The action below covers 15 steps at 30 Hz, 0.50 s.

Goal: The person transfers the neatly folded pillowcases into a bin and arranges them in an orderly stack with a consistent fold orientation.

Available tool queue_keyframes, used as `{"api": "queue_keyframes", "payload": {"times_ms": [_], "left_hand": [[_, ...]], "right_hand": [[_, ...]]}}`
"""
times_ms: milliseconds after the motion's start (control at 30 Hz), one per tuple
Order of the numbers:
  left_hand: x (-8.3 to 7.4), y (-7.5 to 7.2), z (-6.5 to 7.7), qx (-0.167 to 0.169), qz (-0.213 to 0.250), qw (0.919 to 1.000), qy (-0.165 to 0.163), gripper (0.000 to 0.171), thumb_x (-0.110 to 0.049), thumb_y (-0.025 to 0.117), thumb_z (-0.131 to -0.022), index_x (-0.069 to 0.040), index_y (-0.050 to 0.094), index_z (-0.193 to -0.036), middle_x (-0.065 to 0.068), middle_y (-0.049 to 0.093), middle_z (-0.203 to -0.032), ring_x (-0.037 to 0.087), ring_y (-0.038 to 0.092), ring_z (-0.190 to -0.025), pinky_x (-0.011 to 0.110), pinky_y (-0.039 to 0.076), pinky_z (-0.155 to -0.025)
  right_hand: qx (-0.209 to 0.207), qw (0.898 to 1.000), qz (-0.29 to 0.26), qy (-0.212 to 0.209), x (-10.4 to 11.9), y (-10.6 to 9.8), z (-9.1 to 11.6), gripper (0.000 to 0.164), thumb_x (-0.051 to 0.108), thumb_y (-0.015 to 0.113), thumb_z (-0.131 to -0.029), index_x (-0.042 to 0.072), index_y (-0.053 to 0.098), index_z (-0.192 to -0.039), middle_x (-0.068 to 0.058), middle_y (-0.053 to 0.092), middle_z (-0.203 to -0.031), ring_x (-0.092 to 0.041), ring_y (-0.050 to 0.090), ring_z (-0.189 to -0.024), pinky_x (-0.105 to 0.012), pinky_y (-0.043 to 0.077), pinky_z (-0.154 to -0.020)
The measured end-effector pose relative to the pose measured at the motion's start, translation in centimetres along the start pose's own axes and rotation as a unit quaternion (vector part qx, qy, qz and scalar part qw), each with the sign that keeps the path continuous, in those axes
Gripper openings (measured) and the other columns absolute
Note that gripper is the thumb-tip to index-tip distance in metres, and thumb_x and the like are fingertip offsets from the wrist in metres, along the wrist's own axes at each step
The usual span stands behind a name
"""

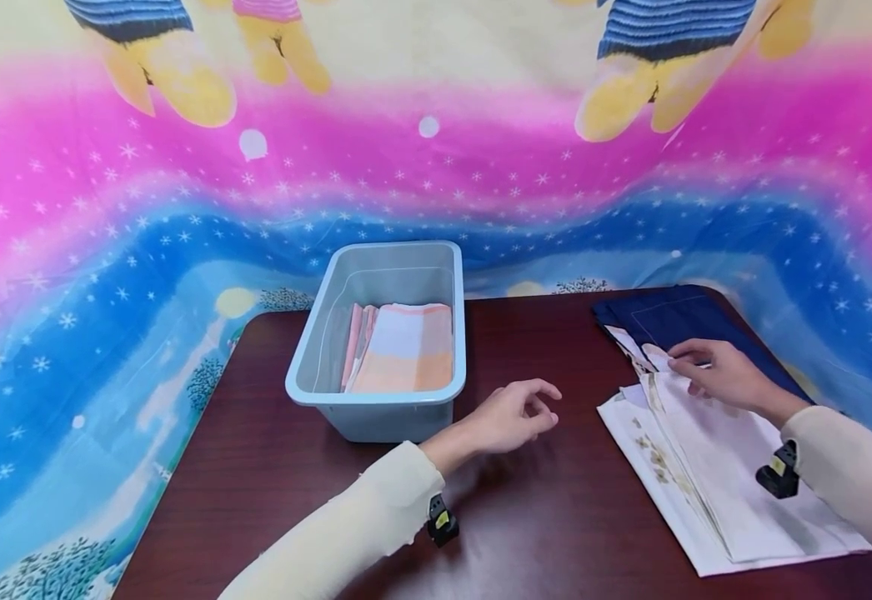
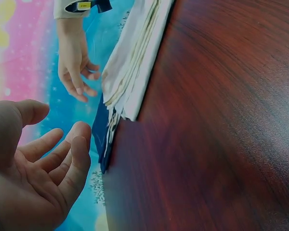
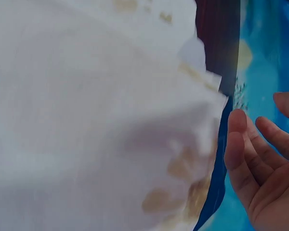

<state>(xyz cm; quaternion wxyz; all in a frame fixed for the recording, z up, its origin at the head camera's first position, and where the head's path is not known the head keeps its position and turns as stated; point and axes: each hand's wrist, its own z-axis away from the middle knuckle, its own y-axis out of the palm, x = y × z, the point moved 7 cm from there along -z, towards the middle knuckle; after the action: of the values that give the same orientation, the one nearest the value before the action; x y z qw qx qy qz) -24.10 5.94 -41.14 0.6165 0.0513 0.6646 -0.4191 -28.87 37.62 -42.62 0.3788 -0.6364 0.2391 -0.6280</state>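
Flat-folded white cloth [image 1: 729,483], brown-flowered and layered, lies near the right hand [image 1: 729,377].

A dark table [image 1: 256,483] bears bin [image 1: 387,423], white cloth [image 1: 747,512], navy cloth [image 1: 679,312]

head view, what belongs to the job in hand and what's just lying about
Likely in the job: white cloth, under the right hand; navy cloth; grey bin; checked cloth folded inside it.

Likely only around it: table; patterned backdrop; wrist cameras.

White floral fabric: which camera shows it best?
The head view: most of the white floral fabric shows from above. The left wrist view shows its layered edge; the right wrist view, only a blurry close-up.
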Motion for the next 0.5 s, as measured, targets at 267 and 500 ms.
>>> {"api": "queue_keyframes", "payload": {"times_ms": [267, 500], "left_hand": [[0.7, 0.4, -0.4, 0.001, 0.005, 1.0000, -0.009, 0.028, -0.018, 0.064, -0.100, -0.019, 0.062, -0.128, -0.001, 0.071, -0.096, 0.024, 0.071, -0.081, 0.021, 0.052, -0.063], [1.5, 0.4, -0.5, -0.001, -0.002, 1.0000, -0.008, 0.028, -0.016, 0.064, -0.099, -0.015, 0.063, -0.127, 0.003, 0.073, -0.098, 0.025, 0.072, -0.080, 0.021, 0.052, -0.063]], "right_hand": [[0.003, 0.998, 0.052, 0.022, -3.2, -1.7, 1.0, 0.047, 0.028, 0.052, -0.106, -0.010, 0.054, -0.133, -0.034, 0.066, -0.119, -0.013, 0.070, -0.077, -0.028, 0.053, -0.064], [-0.017, 0.996, 0.088, 0.029, -5.2, -3.0, 1.9, 0.051, 0.029, 0.056, -0.104, -0.013, 0.053, -0.133, -0.035, 0.065, -0.117, -0.039, 0.067, -0.098, -0.032, 0.052, -0.065]]}}
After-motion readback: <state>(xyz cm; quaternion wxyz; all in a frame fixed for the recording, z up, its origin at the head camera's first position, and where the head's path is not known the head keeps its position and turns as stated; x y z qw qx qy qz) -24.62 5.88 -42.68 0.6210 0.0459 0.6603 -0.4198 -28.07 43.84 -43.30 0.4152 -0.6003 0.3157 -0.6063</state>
